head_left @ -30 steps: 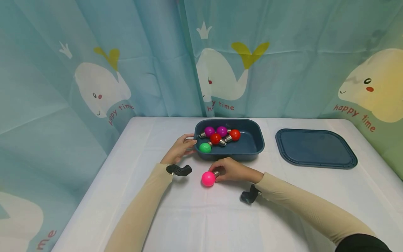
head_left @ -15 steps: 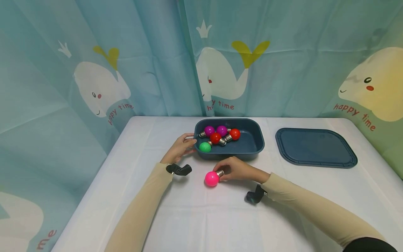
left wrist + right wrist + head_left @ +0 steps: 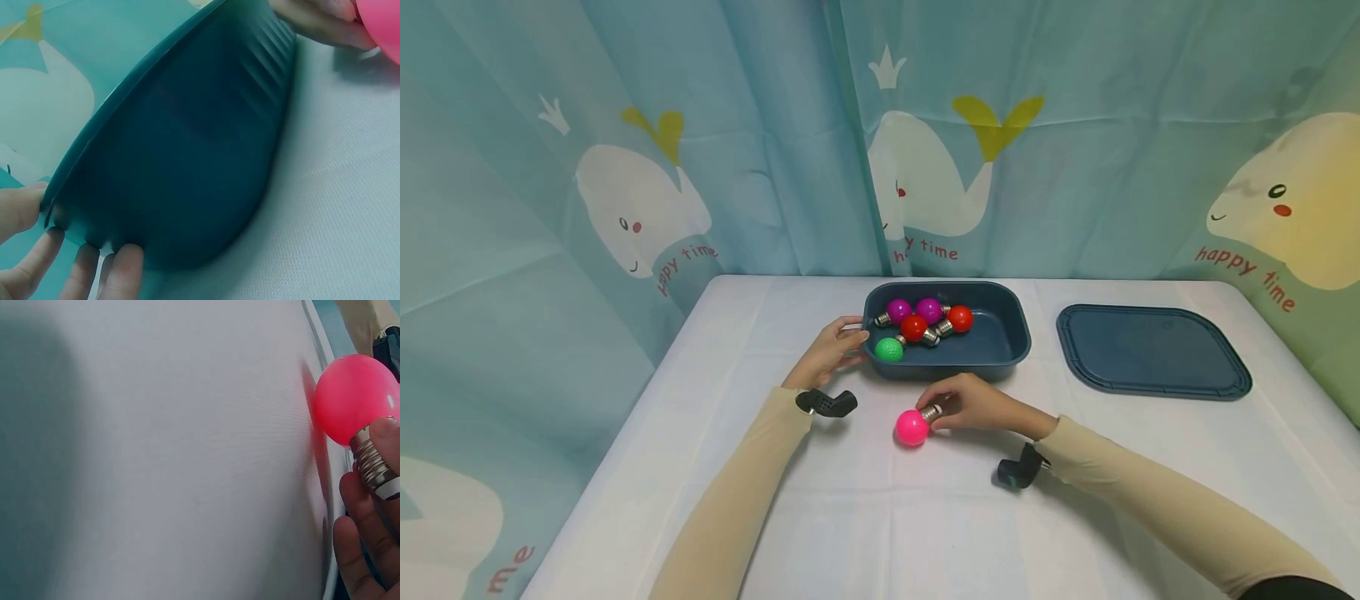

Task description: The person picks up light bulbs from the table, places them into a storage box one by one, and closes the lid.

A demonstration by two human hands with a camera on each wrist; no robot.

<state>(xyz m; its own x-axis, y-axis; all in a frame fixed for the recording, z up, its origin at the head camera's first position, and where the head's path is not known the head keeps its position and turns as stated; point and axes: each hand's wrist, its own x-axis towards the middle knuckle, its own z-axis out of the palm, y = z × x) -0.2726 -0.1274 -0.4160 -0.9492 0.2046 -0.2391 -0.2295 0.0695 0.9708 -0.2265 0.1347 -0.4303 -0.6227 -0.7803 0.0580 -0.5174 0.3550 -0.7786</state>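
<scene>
My right hand pinches a pink light bulb by its silver screw base, with the pink globe pointing left, close over the white table in front of the tub. In the right wrist view, the thumb lies on the metal base with fingers behind it. At the left end of a dark blue plastic tub, my left hand holds the rim. The left wrist view has the thumb at the rim and fingertips against the outer wall. Inside lie purple bulbs, red bulbs and a green bulb.
A flat dark blue lid lies on the white tablecloth to the right of the tub. Behind and beside the table hangs a blue-green curtain printed with whales. Black wrist cameras are strapped to both wrists.
My right hand has shifted slightly to the right, carrying the pink light bulb along at about the same height. My left hand and the tub have stayed put.
</scene>
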